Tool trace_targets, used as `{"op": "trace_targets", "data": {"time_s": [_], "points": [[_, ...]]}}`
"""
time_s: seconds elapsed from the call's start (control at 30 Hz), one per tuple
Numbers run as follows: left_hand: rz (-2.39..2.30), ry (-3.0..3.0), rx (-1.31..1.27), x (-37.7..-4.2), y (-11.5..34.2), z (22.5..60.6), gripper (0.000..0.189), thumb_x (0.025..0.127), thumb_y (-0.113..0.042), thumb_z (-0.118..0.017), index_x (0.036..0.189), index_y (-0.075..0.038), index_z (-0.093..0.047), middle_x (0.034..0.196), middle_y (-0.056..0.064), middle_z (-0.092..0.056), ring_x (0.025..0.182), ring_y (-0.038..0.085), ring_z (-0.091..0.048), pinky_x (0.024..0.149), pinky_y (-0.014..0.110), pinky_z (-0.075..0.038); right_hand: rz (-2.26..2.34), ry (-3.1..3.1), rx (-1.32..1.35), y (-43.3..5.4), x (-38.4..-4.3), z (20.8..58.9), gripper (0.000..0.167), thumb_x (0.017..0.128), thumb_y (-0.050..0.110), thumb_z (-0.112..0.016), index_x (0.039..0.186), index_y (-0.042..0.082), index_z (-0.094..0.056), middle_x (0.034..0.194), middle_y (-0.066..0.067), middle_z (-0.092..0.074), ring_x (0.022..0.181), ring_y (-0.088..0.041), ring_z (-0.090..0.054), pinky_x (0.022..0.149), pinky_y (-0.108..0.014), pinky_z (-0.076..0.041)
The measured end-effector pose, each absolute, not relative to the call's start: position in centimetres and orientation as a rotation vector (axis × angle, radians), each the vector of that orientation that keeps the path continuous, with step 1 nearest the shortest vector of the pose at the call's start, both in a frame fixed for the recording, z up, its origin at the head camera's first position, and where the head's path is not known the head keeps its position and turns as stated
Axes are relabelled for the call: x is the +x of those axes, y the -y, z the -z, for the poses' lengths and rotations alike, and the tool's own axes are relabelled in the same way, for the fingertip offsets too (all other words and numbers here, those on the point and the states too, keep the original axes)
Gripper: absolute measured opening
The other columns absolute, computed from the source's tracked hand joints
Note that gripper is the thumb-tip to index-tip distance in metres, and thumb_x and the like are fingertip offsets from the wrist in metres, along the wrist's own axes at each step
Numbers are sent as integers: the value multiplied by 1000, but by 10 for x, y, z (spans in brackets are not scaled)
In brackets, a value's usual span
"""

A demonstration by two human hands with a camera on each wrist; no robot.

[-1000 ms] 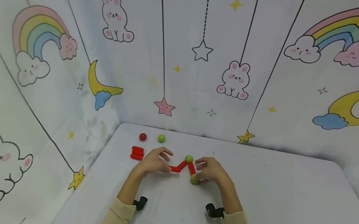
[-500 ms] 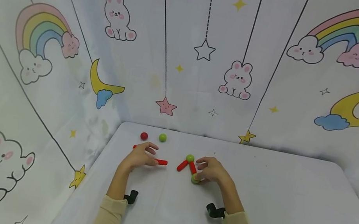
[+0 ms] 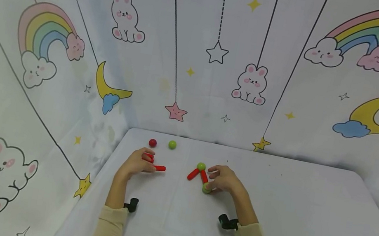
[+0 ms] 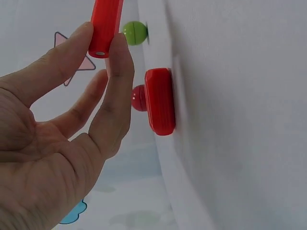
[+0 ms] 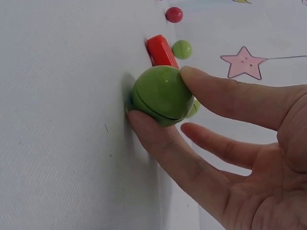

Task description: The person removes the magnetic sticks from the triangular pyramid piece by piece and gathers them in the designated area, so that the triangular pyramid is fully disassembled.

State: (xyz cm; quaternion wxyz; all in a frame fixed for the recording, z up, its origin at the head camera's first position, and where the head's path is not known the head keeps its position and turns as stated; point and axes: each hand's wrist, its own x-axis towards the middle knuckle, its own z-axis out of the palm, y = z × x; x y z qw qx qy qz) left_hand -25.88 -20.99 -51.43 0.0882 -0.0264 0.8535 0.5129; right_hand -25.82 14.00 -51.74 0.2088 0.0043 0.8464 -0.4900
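My left hand [image 3: 137, 162] pinches a red rod [image 4: 105, 28] between thumb and finger, raised off the table in the left wrist view. Just behind that hand lie other red rods [image 3: 149, 157], partly hidden by its fingers. My right hand [image 3: 226, 180] pinches a green ball [image 5: 162, 93] between thumb and fingertip, low against the tabletop. From this ball a red rod [image 3: 204, 177] runs up to a second green ball [image 3: 201, 166]. Another red rod [image 3: 193, 174] slants down to the left from that second ball, so the pieces form an upside-down V.
A loose red ball [image 3: 152, 143] and a loose green ball [image 3: 172, 144] sit near the back left of the white-covered table [image 3: 293, 219]. A patterned cloth wall [image 3: 209, 92] rises behind the table's back edge.
My left hand has moved left, carrying the red rod from beside the V's left leg over to the other rods. The right hand keeps its hold on the green ball.
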Motion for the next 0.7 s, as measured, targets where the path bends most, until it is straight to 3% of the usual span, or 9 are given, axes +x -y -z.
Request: {"op": "trace_targets", "data": {"time_s": [0.33,0.7], "points": [[-1536,-2530,-185,-256,228,515,62,86,-9,-82,142,-5,-56,134,23,-58,119,38,-55,91,41,-57,1349,-2375,-1,-140,-258,518,59,79,-6,-86,133,0,-63,119,-17,-67,91,-26,-70,69,-37,-63],[-1482,-2601,-283,-255,236,519,61,87,-4,-79,142,-1,-55,134,27,-58,117,41,-57,93,45,-57,1342,-2370,21,-139,-257,516,60,78,-6,-87,133,1,-63,120,-18,-67,93,-28,-70,70,-38,-63]]}}
